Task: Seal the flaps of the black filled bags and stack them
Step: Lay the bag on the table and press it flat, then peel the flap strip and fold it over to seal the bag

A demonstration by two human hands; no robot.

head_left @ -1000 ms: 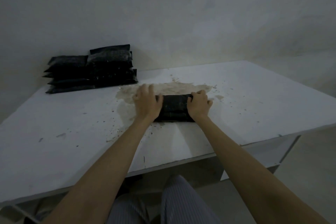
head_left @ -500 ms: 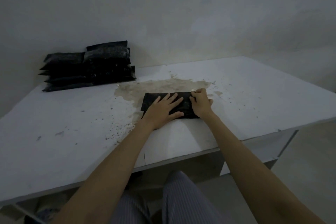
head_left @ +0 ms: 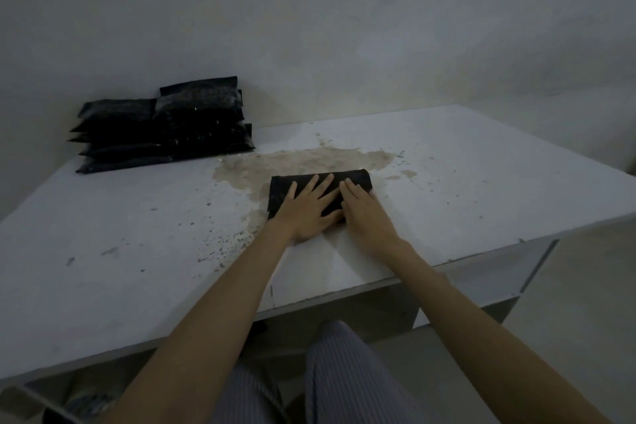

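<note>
Right, logging what I see from the head view.
bag: black filled bag [head_left: 356, 179] lies flat near the middle of the white table [head_left: 481, 182], long axis running left to right, far edge toward the wall.
bag spot: it sits on the near edge of a tan stain [head_left: 303, 162], well apart from the pile.
left hand: left hand [head_left: 306, 208] flat on the bag's left half, fingers straight and spread, pressing down, curled round nothing.
right hand: right hand [head_left: 364, 208] flat on the right half, fingers straight and together, pressing too; it touches the left hand.
flap: I can't tell its state, the hands cover it.
stack: sealed black bags [head_left: 165, 124] piled in two side-by-side columns at the far left against the wall, right column higher.
contents: bulging, pillow-shaped; I can't tell what fills them.
materials: bags look like slightly glossy plastic; tabletop is matte white board, speckled with dark crumbs [head_left: 223, 241].
me: striped grey trousers [head_left: 337, 382] below the table edge.
</note>
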